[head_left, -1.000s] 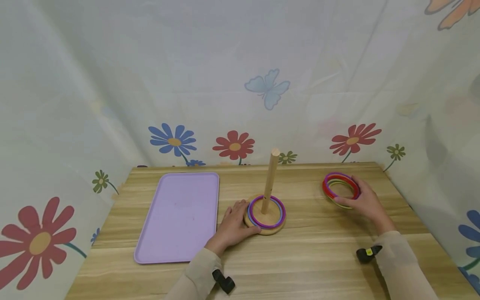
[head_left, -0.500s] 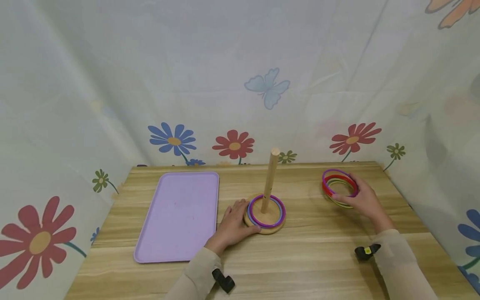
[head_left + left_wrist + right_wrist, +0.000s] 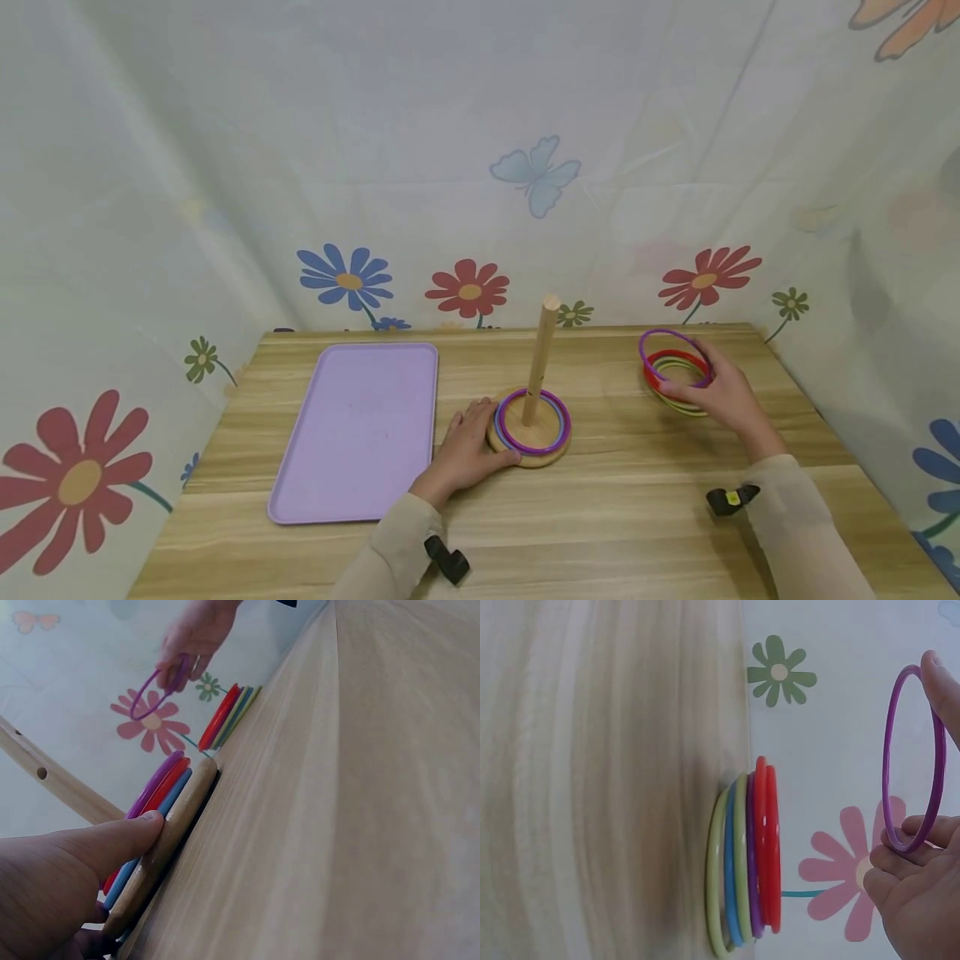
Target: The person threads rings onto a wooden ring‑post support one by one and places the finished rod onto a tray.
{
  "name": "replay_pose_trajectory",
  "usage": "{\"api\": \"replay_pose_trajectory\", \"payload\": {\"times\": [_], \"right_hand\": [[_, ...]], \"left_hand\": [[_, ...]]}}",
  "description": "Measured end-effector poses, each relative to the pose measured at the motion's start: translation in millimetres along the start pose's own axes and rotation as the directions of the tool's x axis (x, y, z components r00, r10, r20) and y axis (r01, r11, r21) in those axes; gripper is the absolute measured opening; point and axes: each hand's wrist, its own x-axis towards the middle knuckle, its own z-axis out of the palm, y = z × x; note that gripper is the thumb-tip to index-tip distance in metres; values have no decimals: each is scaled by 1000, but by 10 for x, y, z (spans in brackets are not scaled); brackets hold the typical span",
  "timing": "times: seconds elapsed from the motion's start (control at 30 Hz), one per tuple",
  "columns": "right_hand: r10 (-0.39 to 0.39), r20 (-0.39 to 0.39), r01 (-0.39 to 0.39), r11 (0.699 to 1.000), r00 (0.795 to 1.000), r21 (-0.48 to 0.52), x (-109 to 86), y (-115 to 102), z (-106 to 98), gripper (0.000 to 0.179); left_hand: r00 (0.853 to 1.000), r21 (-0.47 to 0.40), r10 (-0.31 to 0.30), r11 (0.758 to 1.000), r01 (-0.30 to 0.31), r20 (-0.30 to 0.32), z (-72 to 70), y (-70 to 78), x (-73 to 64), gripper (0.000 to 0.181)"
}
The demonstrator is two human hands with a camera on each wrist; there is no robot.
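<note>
Right wrist view: thin purple ring (image 3: 886,761) held across its width by the right hand (image 3: 723,396), thumb at one edge, fingers at the opposite, nothing else in the grip. Ring is tilted, raised clear of the loose stack (image 3: 741,862), both well to the right of the wooden peg (image 3: 542,358). Left hand (image 3: 471,452) at the peg's left foot, thumb and fingers bent round the edge of its base (image 3: 547,432); how firmly, cannot tell. Risks, my reading: hold rests on two edges only, so a slack thumb could let the ring swivel or drop. Swung low, it might clip the stack right of the peg, whose top red rings sit unevenly and could slide. Tilted ring meeting the peg's tip could snag; the sideways shove might rock the base should the left hand ease off. Left thumb lies close against the purple, red and blue rings (image 3: 168,786) round the peg's foot; anything dropped there could rap it.
</note>
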Motion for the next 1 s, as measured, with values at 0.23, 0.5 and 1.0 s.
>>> {"api": "replay_pose_trajectory", "payload": {"times": [0.23,0.5,1.0], "right_hand": [[-29,6,29,1000,1000,-11,3,-66,-24,107],[-101,-1,101,995,995,16,-1,-192,-47,99],[-118,11,118,993,993,22,-2,-353,-69,103]], "left_hand": [[1000,4,-7,1000,6,7,3,-5,16,98],[1000,8,-7,1000,7,2,11,-18,32,98],[1000,7,-8,1000,8,3,9,-15,13,99]]}}
